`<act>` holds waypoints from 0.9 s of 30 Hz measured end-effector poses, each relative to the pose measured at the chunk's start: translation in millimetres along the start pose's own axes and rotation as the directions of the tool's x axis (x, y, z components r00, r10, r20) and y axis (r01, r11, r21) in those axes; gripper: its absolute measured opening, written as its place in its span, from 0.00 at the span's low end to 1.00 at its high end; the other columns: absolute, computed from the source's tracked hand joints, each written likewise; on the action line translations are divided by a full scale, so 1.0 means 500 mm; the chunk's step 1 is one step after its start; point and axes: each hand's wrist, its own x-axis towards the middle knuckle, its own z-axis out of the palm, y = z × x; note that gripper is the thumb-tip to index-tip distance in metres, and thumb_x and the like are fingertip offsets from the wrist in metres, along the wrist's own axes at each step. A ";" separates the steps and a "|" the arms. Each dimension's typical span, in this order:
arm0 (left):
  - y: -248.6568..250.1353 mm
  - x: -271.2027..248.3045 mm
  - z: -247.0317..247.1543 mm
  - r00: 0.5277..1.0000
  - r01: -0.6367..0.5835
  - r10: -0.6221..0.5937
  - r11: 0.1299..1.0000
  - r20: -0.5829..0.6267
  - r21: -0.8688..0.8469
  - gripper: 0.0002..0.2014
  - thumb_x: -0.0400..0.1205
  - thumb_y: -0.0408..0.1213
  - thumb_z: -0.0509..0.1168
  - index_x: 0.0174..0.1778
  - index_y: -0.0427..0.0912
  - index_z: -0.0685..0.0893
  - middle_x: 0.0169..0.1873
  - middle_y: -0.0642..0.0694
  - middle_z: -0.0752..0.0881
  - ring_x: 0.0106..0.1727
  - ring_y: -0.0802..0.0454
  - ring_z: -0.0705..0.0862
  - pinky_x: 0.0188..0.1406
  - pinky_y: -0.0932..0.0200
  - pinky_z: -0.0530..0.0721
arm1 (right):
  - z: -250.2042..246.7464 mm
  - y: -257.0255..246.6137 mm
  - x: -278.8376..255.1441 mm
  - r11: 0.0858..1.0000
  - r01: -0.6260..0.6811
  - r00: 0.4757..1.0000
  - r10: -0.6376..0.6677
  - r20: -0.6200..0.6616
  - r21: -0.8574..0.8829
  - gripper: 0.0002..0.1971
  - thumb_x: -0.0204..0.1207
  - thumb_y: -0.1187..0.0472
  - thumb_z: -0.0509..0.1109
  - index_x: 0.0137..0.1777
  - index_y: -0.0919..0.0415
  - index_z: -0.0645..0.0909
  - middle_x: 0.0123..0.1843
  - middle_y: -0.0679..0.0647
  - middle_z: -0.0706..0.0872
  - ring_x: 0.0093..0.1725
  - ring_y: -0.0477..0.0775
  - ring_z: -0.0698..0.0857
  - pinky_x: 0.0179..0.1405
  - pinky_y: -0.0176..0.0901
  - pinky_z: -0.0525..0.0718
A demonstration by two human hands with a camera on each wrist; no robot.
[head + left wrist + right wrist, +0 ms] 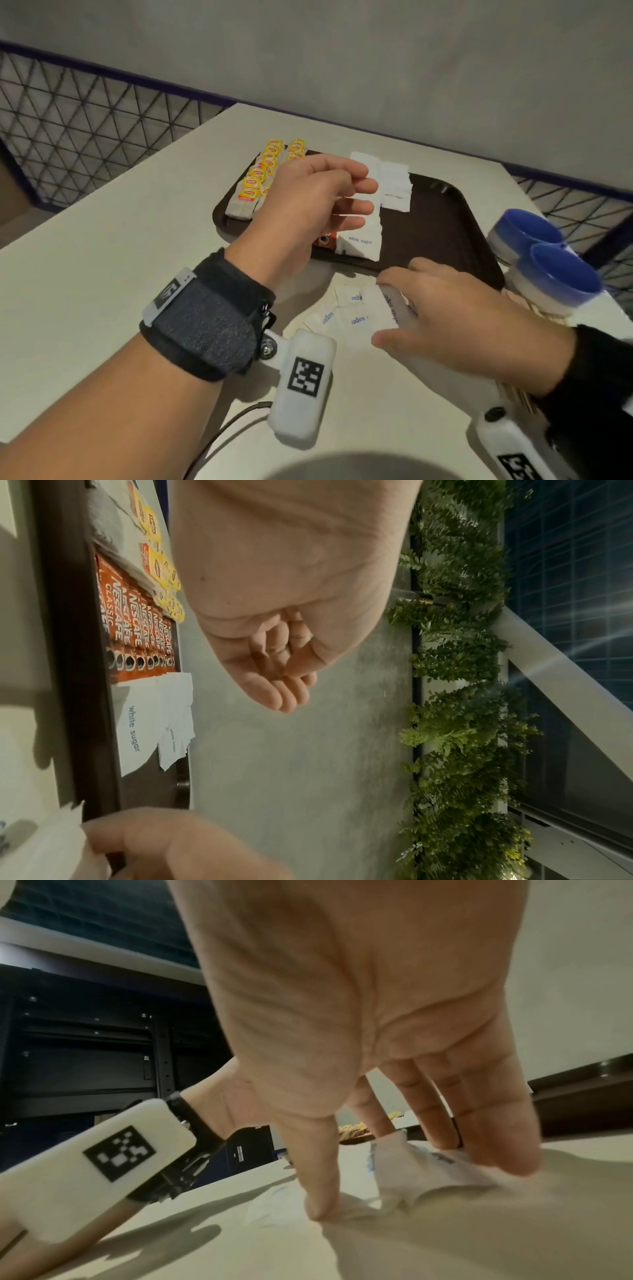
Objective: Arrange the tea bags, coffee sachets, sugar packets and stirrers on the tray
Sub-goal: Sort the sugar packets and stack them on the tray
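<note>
While the right hand (459,322) pinches up loose sugar packets (356,313) from the desk (102,260) just near of the tray (442,222), the left hand (308,202) hovers relaxed and empty over the coffee sachets (137,631), probably ready to straighten the sugar row next to them.

The flat plastic tray (442,219) is dark brown. At its far left, the paper tea bags (255,186) are white with bright yellow tags marked in red. The slim coffee sachets (133,631) are orange-red with white lettering and dark cup pictures. The paper sugar packets on the tray (363,236) are white with pale blue lettering, as are the loose sugar packets (356,315) on the near, cream-coloured tabletop (102,274). To the right, two round tubs (544,260) are white with blue rims. The wrist strap (205,322) is black and speckled grey; its white camera housing (303,380) bears a black-and-white square code. The far fence (85,120) is a black diamond mesh.
</note>
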 end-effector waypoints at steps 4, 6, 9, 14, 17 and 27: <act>-0.003 0.001 0.001 1.000 0.014 -0.015 1.000 0.011 0.018 0.14 0.83 0.21 0.61 0.52 0.39 0.89 0.42 0.45 0.95 0.37 0.50 0.92 0.35 0.57 0.89 | 0.005 0.002 -0.013 0.995 0.000 1.000 -0.001 0.007 0.101 0.27 0.75 0.40 0.74 0.72 0.35 0.69 0.58 0.40 0.74 0.60 0.46 0.78 0.57 0.44 0.84; -0.005 0.002 0.002 1.000 0.018 -0.018 0.999 0.013 0.029 0.14 0.83 0.21 0.61 0.53 0.39 0.90 0.42 0.45 0.95 0.37 0.50 0.92 0.36 0.57 0.90 | 0.004 0.004 -0.014 0.992 -0.003 1.000 0.002 0.008 0.126 0.28 0.74 0.45 0.74 0.71 0.35 0.68 0.57 0.40 0.75 0.59 0.45 0.77 0.56 0.42 0.83; -0.007 0.002 0.002 0.999 0.021 -0.022 0.999 0.024 0.045 0.14 0.83 0.22 0.61 0.52 0.40 0.90 0.43 0.45 0.95 0.37 0.50 0.92 0.36 0.56 0.90 | 0.001 0.000 -0.011 0.989 -0.022 1.000 0.024 -0.010 0.147 0.26 0.72 0.50 0.73 0.68 0.40 0.70 0.54 0.43 0.76 0.55 0.47 0.78 0.54 0.47 0.85; -0.008 0.002 0.003 0.999 0.026 -0.029 0.997 0.037 0.067 0.17 0.81 0.19 0.60 0.53 0.40 0.90 0.43 0.45 0.95 0.38 0.49 0.92 0.35 0.57 0.89 | 0.002 0.003 -0.015 0.992 -0.064 0.998 0.061 0.028 0.111 0.19 0.77 0.48 0.68 0.66 0.44 0.72 0.54 0.45 0.74 0.54 0.53 0.81 0.54 0.51 0.85; -0.008 0.002 0.002 0.999 0.026 -0.029 0.997 0.046 0.066 0.17 0.80 0.19 0.60 0.53 0.40 0.90 0.43 0.45 0.95 0.38 0.49 0.92 0.35 0.56 0.89 | 0.004 0.005 -0.020 0.998 -0.066 0.996 0.065 0.057 0.024 0.21 0.76 0.39 0.66 0.65 0.44 0.73 0.55 0.47 0.71 0.55 0.52 0.77 0.52 0.49 0.84; -0.004 -0.006 0.003 0.985 0.077 -0.077 0.997 0.156 0.004 0.13 0.85 0.23 0.61 0.51 0.42 0.89 0.44 0.45 0.95 0.38 0.49 0.92 0.33 0.58 0.88 | 0.008 -0.007 -0.019 0.999 0.043 0.999 -0.043 0.000 -0.007 0.10 0.81 0.51 0.64 0.61 0.43 0.73 0.49 0.46 0.72 0.46 0.51 0.81 0.46 0.50 0.86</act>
